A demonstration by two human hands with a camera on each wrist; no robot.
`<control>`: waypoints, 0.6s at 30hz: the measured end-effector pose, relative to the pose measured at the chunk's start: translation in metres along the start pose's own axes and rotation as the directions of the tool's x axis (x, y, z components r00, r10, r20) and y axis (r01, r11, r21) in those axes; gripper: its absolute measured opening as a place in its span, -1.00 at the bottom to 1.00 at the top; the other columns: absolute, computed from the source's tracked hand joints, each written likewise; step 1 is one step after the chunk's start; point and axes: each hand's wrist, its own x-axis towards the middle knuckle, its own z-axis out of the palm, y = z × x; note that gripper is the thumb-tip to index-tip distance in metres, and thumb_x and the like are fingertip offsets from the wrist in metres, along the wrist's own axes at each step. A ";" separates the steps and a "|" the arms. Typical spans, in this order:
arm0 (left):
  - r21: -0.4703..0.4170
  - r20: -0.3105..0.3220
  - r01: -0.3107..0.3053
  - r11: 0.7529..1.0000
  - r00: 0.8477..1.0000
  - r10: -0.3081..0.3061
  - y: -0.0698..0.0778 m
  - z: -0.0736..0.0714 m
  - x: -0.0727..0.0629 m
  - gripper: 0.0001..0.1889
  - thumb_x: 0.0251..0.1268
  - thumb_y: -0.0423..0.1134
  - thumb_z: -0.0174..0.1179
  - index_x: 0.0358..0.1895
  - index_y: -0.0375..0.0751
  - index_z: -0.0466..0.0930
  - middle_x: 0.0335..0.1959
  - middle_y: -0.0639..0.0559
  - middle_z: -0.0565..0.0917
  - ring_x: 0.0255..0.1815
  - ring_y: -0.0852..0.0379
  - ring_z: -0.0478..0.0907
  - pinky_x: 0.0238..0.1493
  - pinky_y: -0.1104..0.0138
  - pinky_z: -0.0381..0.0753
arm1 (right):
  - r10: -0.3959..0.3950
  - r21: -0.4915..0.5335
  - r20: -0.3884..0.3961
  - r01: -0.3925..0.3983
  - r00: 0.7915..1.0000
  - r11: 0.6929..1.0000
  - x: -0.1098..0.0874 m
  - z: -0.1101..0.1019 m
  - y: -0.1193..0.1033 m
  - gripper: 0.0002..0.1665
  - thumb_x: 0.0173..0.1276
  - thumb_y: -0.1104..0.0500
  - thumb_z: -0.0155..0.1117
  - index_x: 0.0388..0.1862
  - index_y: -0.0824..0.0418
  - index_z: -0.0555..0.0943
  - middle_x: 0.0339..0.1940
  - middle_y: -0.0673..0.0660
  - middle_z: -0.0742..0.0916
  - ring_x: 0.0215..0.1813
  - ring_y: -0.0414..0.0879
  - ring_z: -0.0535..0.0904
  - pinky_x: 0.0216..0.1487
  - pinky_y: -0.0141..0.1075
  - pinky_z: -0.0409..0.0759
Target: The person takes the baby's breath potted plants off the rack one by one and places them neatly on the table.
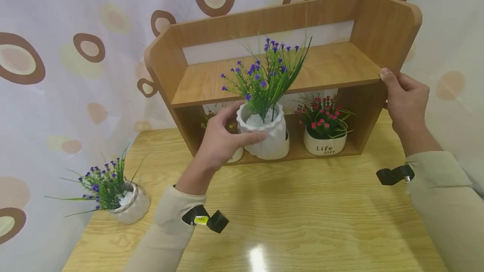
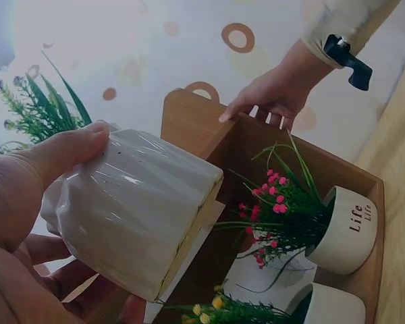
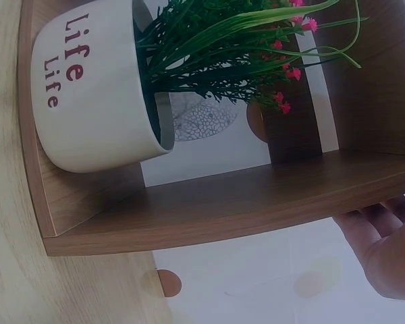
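Note:
My left hand [image 1: 223, 133] grips a white ceramic flowerpot [image 1: 270, 137] with purple artificial flowers, thumb on the near side and fingers round the back. The left wrist view shows the pot's ribbed wall and its underside edge, held up off any surface. It hangs in front of a two-tier wooden shelf [image 1: 332, 60]. With my right hand [image 1: 408, 100] I hold the shelf's right side panel, thumb on the front edge by the upper board. The right wrist view catches only part of the right hand [image 3: 388, 250] at the panel.
In the lower tier stand a "Life" pot [image 1: 325, 144] with red-pink flowers and pots partly hidden behind my held one, including yellow flowers [image 2: 229, 307]. Another white pot [image 1: 132, 205] with purple flowers stands on the wooden table [image 1: 302, 213] at left. A patterned curtain [image 1: 94, 7] hangs behind.

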 end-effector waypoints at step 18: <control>0.035 -0.109 0.055 0.998 0.993 -0.051 -0.053 -0.016 -0.029 -0.13 -0.05 -0.13 0.61 0.43 0.00 0.42 0.13 0.02 0.49 0.15 0.00 0.44 0.08 0.07 0.60 | 0.009 0.029 0.009 -0.009 1.000 1.000 -0.001 0.000 -0.001 -0.78 0.25 0.05 0.51 -0.19 0.13 0.82 -0.42 -0.09 0.78 -0.33 -0.26 0.68 -0.47 -0.46 0.64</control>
